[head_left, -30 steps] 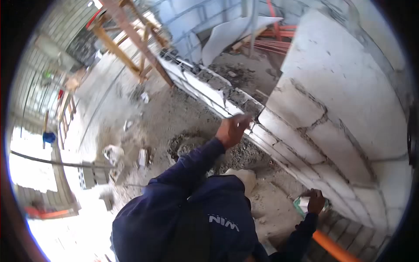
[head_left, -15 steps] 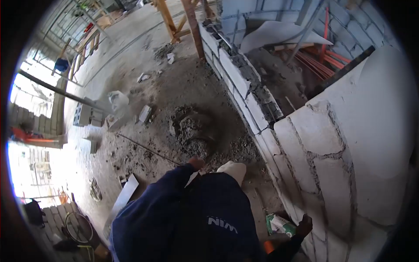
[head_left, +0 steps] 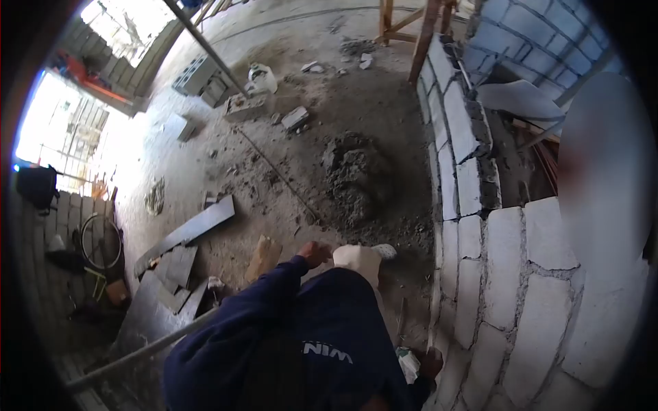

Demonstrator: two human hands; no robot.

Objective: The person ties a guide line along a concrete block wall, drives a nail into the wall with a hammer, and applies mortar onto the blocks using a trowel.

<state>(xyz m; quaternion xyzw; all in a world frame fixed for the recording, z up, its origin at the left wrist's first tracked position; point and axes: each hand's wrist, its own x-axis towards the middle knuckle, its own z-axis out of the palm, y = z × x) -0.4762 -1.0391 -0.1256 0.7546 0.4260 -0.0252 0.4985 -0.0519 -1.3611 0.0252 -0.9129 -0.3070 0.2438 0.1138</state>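
Observation:
My left hand (head_left: 315, 254) hangs in front of my dark blue shirt, beside the knee of my light trousers (head_left: 358, 259). Its fingers are loosely curled, a small gap shows between them, and I see nothing held. Beyond it, a thin rod (head_left: 277, 172) lies on the dirty floor, its near end apart from the hand. A heap of wet mortar (head_left: 356, 175) sits ahead of my foot. Low on the right, my right hand (head_left: 431, 363) is in shadow close to the block wall (head_left: 473, 312). A white and green bag (head_left: 408, 364) shows beside it; its fingers are unclear.
Planks and a grey board (head_left: 154, 315) lie at the left with a long metal strip (head_left: 195, 229). Hollow blocks (head_left: 195, 75), a plastic jug (head_left: 261, 79) and a broken block (head_left: 295, 118) are farther off. A wooden post (head_left: 425, 41) stands by the wall's far end.
My view has swung left, so the mortar heap and wall appear farther right and the boards at left come into sight. The left hand is still beside my leg; the right remains low near the wall.

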